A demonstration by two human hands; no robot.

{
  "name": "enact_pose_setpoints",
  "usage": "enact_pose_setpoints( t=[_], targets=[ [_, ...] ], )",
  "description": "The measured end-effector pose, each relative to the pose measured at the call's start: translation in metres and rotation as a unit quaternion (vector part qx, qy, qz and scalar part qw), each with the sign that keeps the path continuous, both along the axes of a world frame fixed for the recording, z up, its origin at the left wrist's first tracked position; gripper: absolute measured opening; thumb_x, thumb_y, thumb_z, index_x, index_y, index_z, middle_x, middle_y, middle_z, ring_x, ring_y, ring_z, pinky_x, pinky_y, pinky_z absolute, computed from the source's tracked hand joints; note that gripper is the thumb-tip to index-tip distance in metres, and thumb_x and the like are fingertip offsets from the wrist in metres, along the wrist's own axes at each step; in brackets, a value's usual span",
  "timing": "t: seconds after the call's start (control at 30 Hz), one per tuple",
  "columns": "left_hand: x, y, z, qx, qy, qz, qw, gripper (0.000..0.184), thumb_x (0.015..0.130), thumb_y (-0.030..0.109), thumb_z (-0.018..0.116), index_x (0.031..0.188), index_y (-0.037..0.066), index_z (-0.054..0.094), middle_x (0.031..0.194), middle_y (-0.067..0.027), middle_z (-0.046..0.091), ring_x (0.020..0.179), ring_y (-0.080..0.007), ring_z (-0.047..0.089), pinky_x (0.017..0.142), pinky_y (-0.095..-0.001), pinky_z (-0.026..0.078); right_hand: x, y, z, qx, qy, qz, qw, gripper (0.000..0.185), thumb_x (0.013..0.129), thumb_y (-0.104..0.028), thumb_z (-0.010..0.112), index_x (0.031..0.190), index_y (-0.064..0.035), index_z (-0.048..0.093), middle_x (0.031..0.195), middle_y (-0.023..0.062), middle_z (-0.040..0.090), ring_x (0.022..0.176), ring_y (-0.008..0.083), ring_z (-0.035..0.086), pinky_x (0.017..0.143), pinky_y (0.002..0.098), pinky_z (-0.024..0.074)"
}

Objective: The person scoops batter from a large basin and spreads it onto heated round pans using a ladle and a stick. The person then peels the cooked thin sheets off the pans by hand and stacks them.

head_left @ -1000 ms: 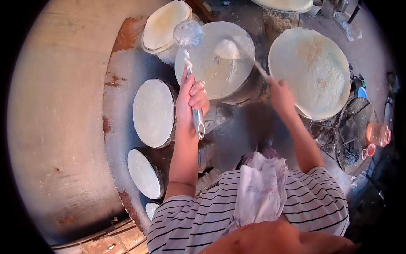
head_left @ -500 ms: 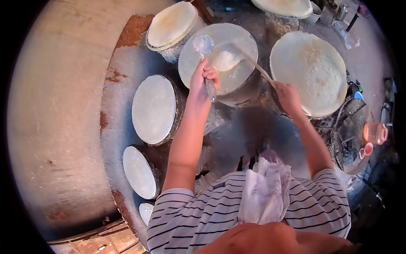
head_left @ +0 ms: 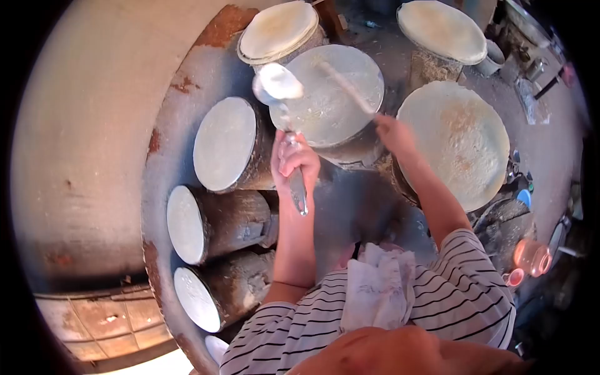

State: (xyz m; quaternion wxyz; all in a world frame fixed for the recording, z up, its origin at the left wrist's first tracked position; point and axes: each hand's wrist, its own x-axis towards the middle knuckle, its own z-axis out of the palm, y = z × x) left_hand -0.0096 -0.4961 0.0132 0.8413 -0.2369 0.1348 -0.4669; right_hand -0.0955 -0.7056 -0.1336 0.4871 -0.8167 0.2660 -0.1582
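My left hand is closed round the metal handle of a ladle, whose bowl holds white matter over the left edge of the middle round surface. My right hand grips a pale stick, slightly blurred, that reaches over the same surface. That surface carries a thin, pale, wet-looking layer. To the right of my right hand is a large round surface with a pale layer, brownish in its upper part.
Another pale round top stands behind on the left, and one behind on the right. Down the left are drum-like pieces with white tops. A pink jug and pink cup are at the right.
The view has shifted. The white mound on the middle surface is gone, and the ladle now holds white matter at its left edge. The stick's far end has moved left.
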Motion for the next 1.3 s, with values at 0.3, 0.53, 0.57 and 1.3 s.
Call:
enact_pose_setpoints(
  t=[0.3,0.53,0.57,1.3],
  targets=[
    [-0.025,0.008,0.022,0.049,-0.039,-0.092,0.994,0.025,0.095,0.02,0.046,0.076,0.004,0.045,0.054,0.0017,0.039,0.036,-0.0071,0.039,0.03,-0.0246,0.04,-0.188,-0.031,0.048,-0.103,0.166,-0.157,0.968,0.022,0.077,-0.023,0.065,0.092,-0.0082,0.064,0.088,0.0151,0.065,0.085,0.0338,0.062,0.076,0.0429,0.0483],
    [-0.042,-0.066,0.016,0.109,0.06,-0.135,0.983,0.016,0.092,0.009,0.045,0.077,0.004,0.044,0.05,0.0021,0.037,0.037,-0.0085,0.042,0.028,-0.0255,0.039,-0.245,-0.259,0.01,-0.221,0.145,-0.251,0.931,0.022,0.067,-0.014,0.068,0.08,-0.0025,0.054,0.09,0.0188,0.062,0.086,0.0371,0.059,0.078,0.0428,0.0463],
    [-0.049,-0.076,0.014,0.081,0.064,-0.138,0.985,0.015,0.093,0.011,0.044,0.08,0.002,0.045,0.05,0.0015,0.037,0.037,-0.0091,0.041,0.028,-0.0258,0.039,-0.239,-0.267,0.005,-0.152,0.172,-0.238,0.944,0.024,0.066,-0.015,0.069,0.08,-0.0022,0.054,0.088,0.019,0.062,0.086,0.037,0.059,0.076,0.0427,0.0461],
    [-0.011,0.011,0.029,0.141,0.06,-0.119,0.981,0.03,0.098,0.019,0.042,0.07,0.009,0.037,0.05,0.0036,0.036,0.037,-0.0073,0.04,0.032,-0.0228,0.039,-0.193,-0.098,0.207,-0.342,-0.086,-0.304,0.885,0.025,0.077,-0.016,0.069,0.089,0.0,0.055,0.067,0.0142,0.057,0.058,0.0217,0.054,0.058,0.0344,0.0447]
  ],
)
